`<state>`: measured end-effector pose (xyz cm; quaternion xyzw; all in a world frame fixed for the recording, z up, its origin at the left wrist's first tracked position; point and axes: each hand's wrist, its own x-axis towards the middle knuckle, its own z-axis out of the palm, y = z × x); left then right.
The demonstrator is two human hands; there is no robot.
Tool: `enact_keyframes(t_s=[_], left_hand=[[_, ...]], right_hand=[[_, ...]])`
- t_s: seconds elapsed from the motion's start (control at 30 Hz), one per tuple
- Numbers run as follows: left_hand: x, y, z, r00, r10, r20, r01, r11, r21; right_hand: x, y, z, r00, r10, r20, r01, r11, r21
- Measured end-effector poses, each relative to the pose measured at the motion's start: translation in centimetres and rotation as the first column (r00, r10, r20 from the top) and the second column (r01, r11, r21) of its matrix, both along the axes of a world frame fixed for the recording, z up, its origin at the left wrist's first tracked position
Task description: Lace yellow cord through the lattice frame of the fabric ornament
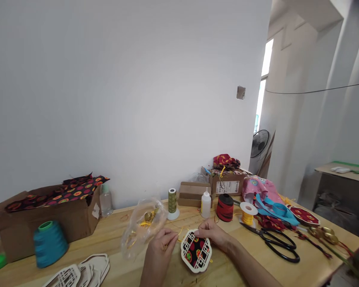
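A scalloped wooden lattice ornament (196,252) with dark patterned fabric behind its openings stands tilted over the table, in front of me. My right hand (213,235) grips its upper right edge between thumb and fingers. Left of it, my left hand (163,248) is closed in a pinch on a thin yellow cord (180,233) that runs toward the ornament's top. Part of the cord is hidden by my fingers. A little yellow cord also shows at the ornament's lower right edge.
Black-handled scissors (279,243) lie right, near a yellow cord spool (247,215), a red-black thread cone (225,208) and a glue bottle (206,204). A plastic bag (134,227) is left of my hands. Wooden lattice pieces (92,267), a blue thread cone (50,245) and a cardboard box (20,239) sit farther left.
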<state>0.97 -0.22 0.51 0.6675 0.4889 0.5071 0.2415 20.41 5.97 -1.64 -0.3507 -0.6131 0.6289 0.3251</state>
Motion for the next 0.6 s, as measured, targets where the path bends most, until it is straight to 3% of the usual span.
enact_keyframes(t_s=[0.1,0.23,0.4,0.6], left_hand=[[0.0,0.4,-0.1,0.981,-0.055,0.188,0.079,0.989,-0.123],[0.6,0.9,-0.5,0.858,-0.176,0.482,0.330,0.909,-0.255],[1.4,0.5,-0.9,0.734,-0.231,0.638,0.533,0.778,-0.332],[1.5,-0.8,-0.3,0.642,-0.232,0.731,0.659,0.655,-0.371]], right_hand=[[0.1,-0.2,-0.1,0.998,0.059,-0.022,-0.060,0.998,-0.024],[0.4,-0.2,0.0,0.990,0.131,-0.053,-0.134,0.988,-0.070],[0.8,-0.5,0.4,0.976,0.209,-0.055,-0.214,0.971,-0.110],[1.1,-0.6,0.8,0.967,0.253,-0.030,-0.255,0.959,-0.120]])
